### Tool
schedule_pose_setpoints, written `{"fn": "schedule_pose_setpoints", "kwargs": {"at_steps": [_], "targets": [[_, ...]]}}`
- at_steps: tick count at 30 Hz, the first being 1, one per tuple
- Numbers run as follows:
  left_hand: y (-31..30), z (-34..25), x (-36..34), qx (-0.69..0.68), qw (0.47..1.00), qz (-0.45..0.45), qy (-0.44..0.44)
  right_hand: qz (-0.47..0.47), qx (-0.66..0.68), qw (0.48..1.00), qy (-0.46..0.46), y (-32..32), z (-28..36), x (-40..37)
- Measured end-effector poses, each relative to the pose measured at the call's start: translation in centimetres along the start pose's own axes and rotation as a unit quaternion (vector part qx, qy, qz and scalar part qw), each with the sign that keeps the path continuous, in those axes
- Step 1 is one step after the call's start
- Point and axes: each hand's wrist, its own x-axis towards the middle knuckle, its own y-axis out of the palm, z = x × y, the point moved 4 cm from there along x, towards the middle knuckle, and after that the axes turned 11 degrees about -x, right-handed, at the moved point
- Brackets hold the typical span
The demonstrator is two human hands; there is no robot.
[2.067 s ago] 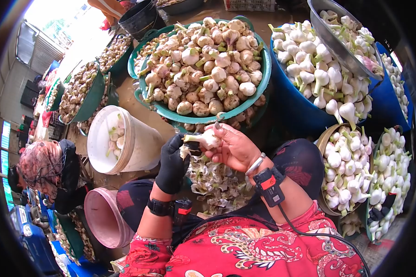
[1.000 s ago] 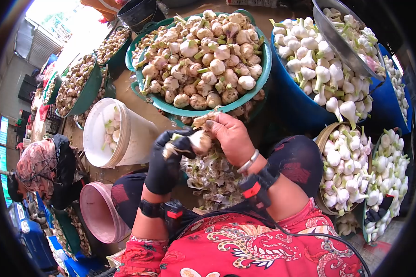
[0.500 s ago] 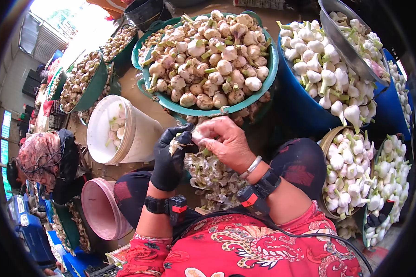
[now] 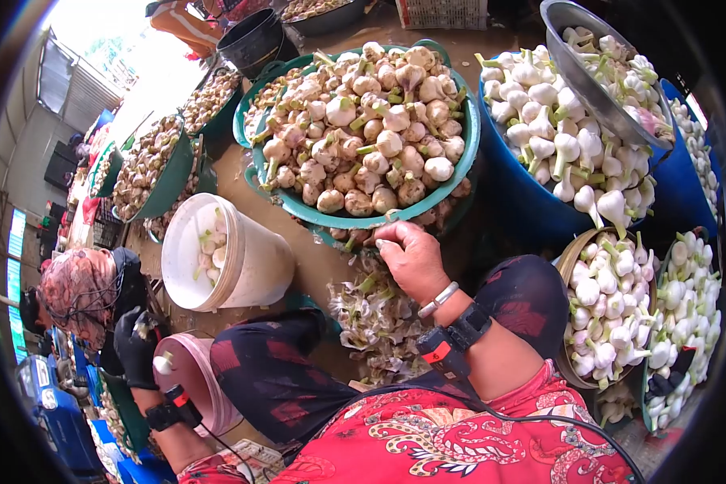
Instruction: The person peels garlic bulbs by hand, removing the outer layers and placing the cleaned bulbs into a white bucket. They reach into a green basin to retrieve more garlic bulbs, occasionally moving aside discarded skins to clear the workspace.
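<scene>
The left hand point(image 4: 135, 345), in a black glove, hangs low at the person's left side over the rim of a pink bucket point(image 4: 206, 395). Its fingers are curled, but whether the grip is closed on anything cannot be told. A peeled bulb point(image 4: 163, 364) shows white just beside the glove, at the bucket's edge. The bare right hand point(image 4: 411, 256) reaches forward to the near rim of the teal basin point(image 4: 468, 137), which is heaped with unpeeled garlic point(image 4: 363, 121). Its fingers point(image 4: 389, 242) are bent down and bunched against the bulbs that show under that rim, and what the grip holds, if anything, is hidden. Between the knees, right below this hand, lies a pile of garlic skins point(image 4: 371, 319) on the wet floor. A white bucket point(image 4: 250, 262) with a few peeled bulbs inside stands between the two hands, left of the skins and just above the pink bucket. To the right a blue tub point(image 4: 512, 198) is full of clean white garlic, with a metal bowl point(image 4: 577, 77) of more garlic tilted against it. Two baskets of peeled garlic point(image 4: 609, 298) crowd the right knee. At far left a person in a patterned headscarf point(image 4: 73, 294) bends close beside the gloved hand, and more green basins point(image 4: 173, 173) stand beyond.
</scene>
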Motion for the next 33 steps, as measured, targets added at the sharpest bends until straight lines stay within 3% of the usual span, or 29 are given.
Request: {"fn": "schedule_pose_setpoints", "kwargs": {"at_steps": [1, 2, 3, 4, 5, 6, 7, 8, 11, 12, 14, 15, 18, 20, 22, 24, 25, 26, 28, 29, 30, 31, 33], "targets": [[2.7, -5.9, 0.9, -0.089, 0.995, 0.036, 0.004, 0.145, 0.048, 0.971, 0.183, -0.4, 0.7, -0.1], [6.2, -9.1, 1.8, -0.165, 0.983, 0.069, 0.045, 0.146, 0.069, 0.967, 0.195, 0.1, 0.0, -0.3], [9.6, -14.2, 2.3, -0.134, 0.982, 0.106, 0.083, 0.119, 0.102, 0.968, 0.198, 0.3, -0.2, -0.5], [13.5, -17.1, 3.2, -0.159, 0.959, 0.187, 0.141, 0.090, 0.135, 0.966, 0.200, 0.5, -0.3, -0.6], [17.5, -20.2, 3.6, -0.210, 0.934, 0.212, 0.195, 0.045, 0.146, 0.970, 0.189, 0.2, -0.2, -0.6], [21.2, -23.4, 3.9, -0.219, 0.924, 0.204, 0.240, 0.048, 0.110, 0.977, 0.175, -0.2, -0.2, -0.4], [24.4, -26.6, 4.4, -0.270, 0.904, 0.223, 0.247, 0.041, 0.108, 0.979, 0.169, -0.3, -0.5, -0.3], [27.5, -29.0, 5.2, -0.233, 0.911, 0.261, 0.219, 0.035, 0.105, 0.980, 0.163, -0.5, -0.7, -0.1], [36.4, -33.3, 8.0, -0.224, 0.895, 0.216, 0.320, 0.044, 0.138, 0.969, 0.202, -1.4, -0.4, 0.6], [38.8, -33.6, 8.6, -0.235, 0.896, 0.210, 0.311, 0.041, 0.150, 0.965, 0.213, -1.6, -0.5, 0.8], [41.6, -34.3, 9.4, -0.265, 0.889, 0.335, 0.162, 0.029, 0.173, 0.962, 0.211, -2.1, -0.6, 1.6], [41.5, -34.3, 9.3, -0.249, 0.900, 0.293, 0.206, 0.032, 0.204, 0.949, 0.239, -2.4, -0.5, 1.7], [43.9, -30.7, 10.2, -0.309, 0.879, 0.311, 0.189, 0.040, 0.247, 0.930, 0.269, -2.1, -1.1, 2.0], [37.1, -33.3, 8.2, -0.238, 0.904, 0.268, 0.234, -0.014, 0.221, 0.941, 0.256, -2.5, -1.1, 2.4], [33.8, -32.7, 6.0, -0.271, 0.887, 0.245, 0.282, -0.011, 0.188, 0.957, 0.223, -2.6, -0.7, 2.4], [29.6, -32.9, 2.7, -0.323, 0.863, 0.272, 0.277, 0.029, 0.152, 0.976, 0.154, -2.5, 0.3, 2.3], [28.7, -32.1, 1.4, -0.336, 0.850, 0.303, 0.269, 0.102, 0.179, 0.965, 0.163, -1.9, 0.0, 2.1], [28.0, -30.8, 0.2, -0.405, 0.826, 0.336, 0.200, 0.176, 0.227, 0.938, 0.193, -1.1, -0.4, 1.7], [26.9, -28.5, -1.9, -0.614, 0.687, 0.374, -0.109, 0.217, 0.223, 0.934, 0.176, -0.9, 0.5, 0.9], [26.8, -27.5, -2.9, -0.667, 0.629, 0.358, -0.176, 0.224, 0.222, 0.933, 0.176, -0.7, 0.9, 0.6], [26.8, -26.8, -3.6, -0.714, 0.573, 0.336, -0.222, 0.179, 0.150, 0.969, 0.083, -1.1, 1.8, 0.7], [26.7, -26.9, -4.2, -0.714, 0.585, 0.322, -0.211, 0.132, 0.077, 0.988, -0.010, -1.4, 2.7, 0.5], [26.5, -27.1, -5.3, -0.693, 0.634, 0.298, -0.170, 0.120, 0.057, 0.991, -0.029, -1.4, 3.2, 0.0]]}}
